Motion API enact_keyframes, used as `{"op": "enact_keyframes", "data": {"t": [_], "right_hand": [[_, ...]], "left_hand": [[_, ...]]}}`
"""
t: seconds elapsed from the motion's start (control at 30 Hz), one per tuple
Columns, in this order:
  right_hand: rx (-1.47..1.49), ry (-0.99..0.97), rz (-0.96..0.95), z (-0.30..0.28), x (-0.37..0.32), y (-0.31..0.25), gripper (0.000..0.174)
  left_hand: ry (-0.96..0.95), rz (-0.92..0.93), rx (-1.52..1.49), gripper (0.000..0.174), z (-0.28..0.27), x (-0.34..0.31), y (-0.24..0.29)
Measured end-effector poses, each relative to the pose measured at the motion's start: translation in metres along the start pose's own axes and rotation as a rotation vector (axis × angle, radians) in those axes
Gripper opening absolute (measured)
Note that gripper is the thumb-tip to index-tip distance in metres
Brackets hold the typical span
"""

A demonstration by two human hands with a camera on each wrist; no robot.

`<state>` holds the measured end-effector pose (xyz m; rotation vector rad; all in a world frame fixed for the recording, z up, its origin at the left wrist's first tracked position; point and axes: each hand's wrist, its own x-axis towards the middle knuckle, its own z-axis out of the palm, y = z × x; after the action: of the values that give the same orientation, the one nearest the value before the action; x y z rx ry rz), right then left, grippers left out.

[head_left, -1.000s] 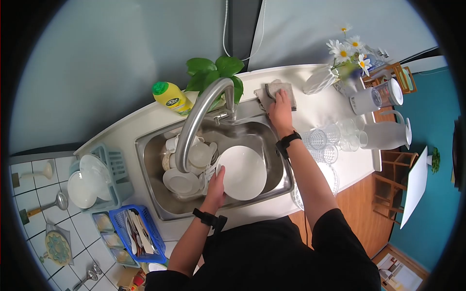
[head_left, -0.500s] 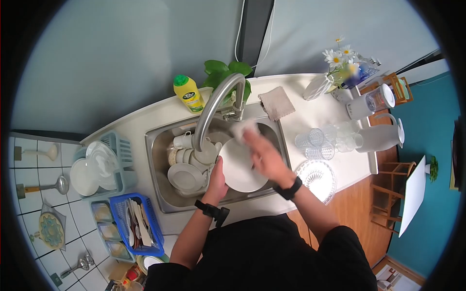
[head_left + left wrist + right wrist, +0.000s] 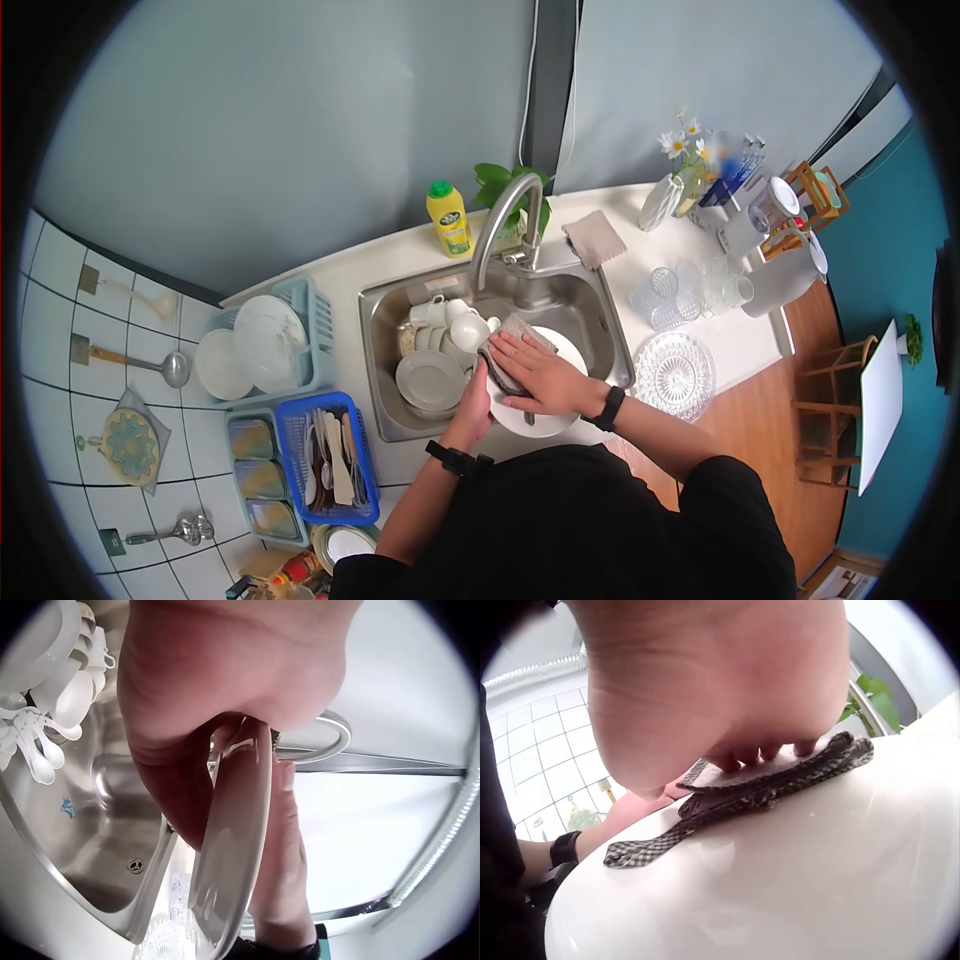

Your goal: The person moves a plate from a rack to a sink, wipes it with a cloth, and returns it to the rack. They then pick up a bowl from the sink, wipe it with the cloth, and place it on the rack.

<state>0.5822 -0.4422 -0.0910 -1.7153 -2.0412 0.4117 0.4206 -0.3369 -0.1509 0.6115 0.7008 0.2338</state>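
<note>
The left hand (image 3: 473, 405) grips the left edge of a large white dish (image 3: 545, 425) over the front of the sink. In the left wrist view, the left palm and fingers (image 3: 169, 780) close around the rim of the dish (image 3: 236, 825). Flat on a folded cloth with a checked edge (image 3: 520, 328) lies the right hand (image 3: 545, 378), pressing it to the dish's inner surface near the left hand. The right wrist view shows fingertips of the right hand (image 3: 720, 690) on the cloth (image 3: 761, 787), which rests on the glossy dish (image 3: 780, 885).
White cups and plates (image 3: 430, 380) fill the sink's left side, under the faucet (image 3: 490, 230). A second cloth (image 3: 595, 240), clear glasses (image 3: 662, 285) and a glass plate (image 3: 676, 376) stand right. Left are a dish rack (image 3: 320, 340) and blue basket (image 3: 368, 470).
The right hand has come from the cloths on the counter to the dish, bringing one cloth; the other stays behind. The left hand keeps its grip, and the head view has shifted.
</note>
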Motion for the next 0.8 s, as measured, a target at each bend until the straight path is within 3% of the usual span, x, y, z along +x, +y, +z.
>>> {"op": "enact_keyframes", "data": {"t": [0.37, 0.53, 0.67, 0.8], "right_hand": [[-0.052, 0.074, 0.175, 0.017, -0.025, -0.008, 0.08], [0.03, 0.085, 0.094, 0.02, -0.037, -0.035, 0.098], [0.059, 0.078, 0.07, 0.028, -0.036, -0.048, 0.092], [-0.061, 0.191, 0.15, 0.055, -0.032, -0.051, 0.083]], "left_hand": [[-0.031, 0.226, -0.063, 0.059, -0.031, -0.032, 0.027], [-0.065, 0.345, -0.218, 0.049, -0.037, -0.038, 0.03], [-0.05, 0.307, -0.279, 0.054, -0.045, -0.039, 0.032], [-0.1, 0.293, -0.23, 0.061, -0.048, -0.043, 0.034]]}}
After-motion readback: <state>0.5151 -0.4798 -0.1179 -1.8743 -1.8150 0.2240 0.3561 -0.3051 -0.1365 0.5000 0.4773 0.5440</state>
